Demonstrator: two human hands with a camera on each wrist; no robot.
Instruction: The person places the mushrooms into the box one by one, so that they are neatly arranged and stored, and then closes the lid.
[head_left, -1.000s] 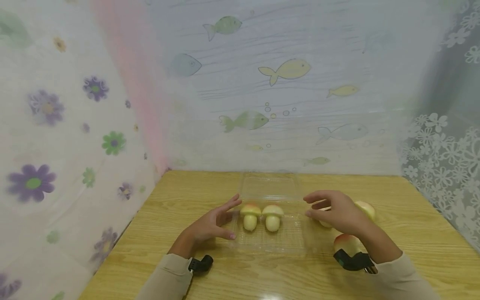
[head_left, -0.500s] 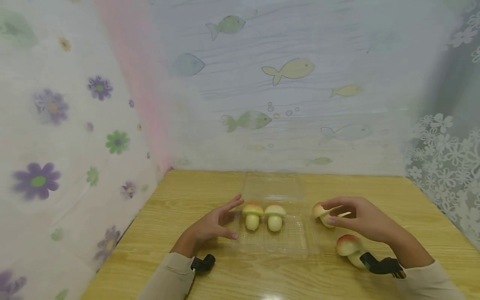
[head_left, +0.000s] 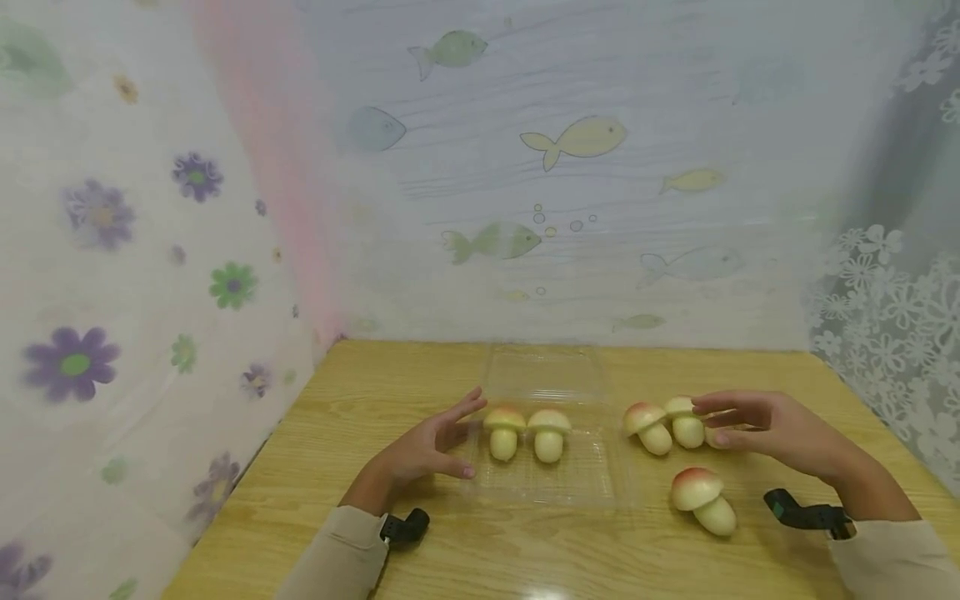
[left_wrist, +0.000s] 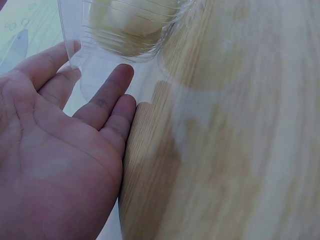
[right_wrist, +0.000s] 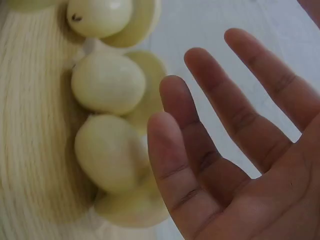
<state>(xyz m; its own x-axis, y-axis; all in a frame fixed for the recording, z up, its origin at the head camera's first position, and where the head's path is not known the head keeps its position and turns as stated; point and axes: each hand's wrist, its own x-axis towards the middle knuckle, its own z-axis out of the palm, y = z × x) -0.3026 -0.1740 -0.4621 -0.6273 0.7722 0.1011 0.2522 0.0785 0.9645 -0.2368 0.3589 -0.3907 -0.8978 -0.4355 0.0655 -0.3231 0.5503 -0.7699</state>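
A clear plastic clamshell box [head_left: 570,487] lies with its lid back on the table. Inside it sit two toy mushrooms, one with a reddish cap [head_left: 504,432] and a paler one [head_left: 549,435]. My left hand [head_left: 420,454] stands at the box's left side, fingers extended; in the left wrist view its fingertips are against or very near the clear wall. To the right of the box my right hand [head_left: 780,429] hovers with spread fingers around nothing. By its fingertips are a red-capped mushroom [head_left: 648,429] and a pale mushroom [head_left: 686,425]; another is mostly hidden behind the fingers.
Closer to the front, a red-topped mushroom [head_left: 703,500] lies on its side on the wooden table [head_left: 390,375]. The box's lid [head_left: 543,371] reaches toward the fish-print curtain at the back. A flower-print curtain [head_left: 187,350] borders the left side.
My right hand has moved right from beside the box, past the mushrooms, uncovering them. The left hand stays at the box's side.
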